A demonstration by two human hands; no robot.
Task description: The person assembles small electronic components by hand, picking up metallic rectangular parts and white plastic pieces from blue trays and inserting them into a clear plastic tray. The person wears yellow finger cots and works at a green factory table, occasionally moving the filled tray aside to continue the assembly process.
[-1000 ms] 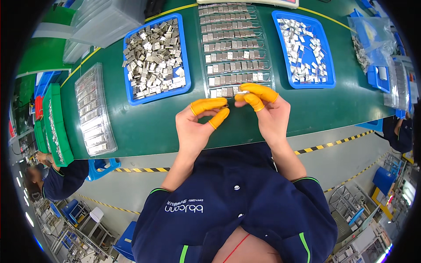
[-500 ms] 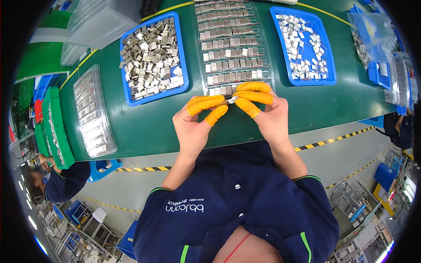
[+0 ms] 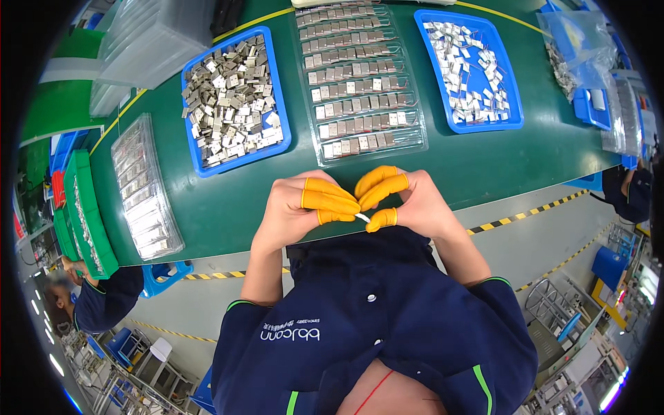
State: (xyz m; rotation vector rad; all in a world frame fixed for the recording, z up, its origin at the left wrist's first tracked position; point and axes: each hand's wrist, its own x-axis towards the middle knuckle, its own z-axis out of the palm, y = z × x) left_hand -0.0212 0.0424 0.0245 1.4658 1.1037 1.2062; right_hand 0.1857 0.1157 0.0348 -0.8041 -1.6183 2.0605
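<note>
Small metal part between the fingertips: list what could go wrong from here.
1. The small metal part is pinched only by the capped fingertips of the left hand and right hand; it might slip.
2. The hands hold it at the green table's near edge, so a dropped part would likely fall to the floor.
3. The yellow finger cots hide most of the part, so misalignment could go unnoticed.

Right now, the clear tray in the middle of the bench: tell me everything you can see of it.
The clear tray is a thin, see-through moulded plastic sheet lying flat on the green bench, between two blue bins. Its rows hold small grey-silver metal parts side by side; most slots look filled, the nearest row only partly. Neither hand touches it; both hands work just in front of its near edge.
</note>
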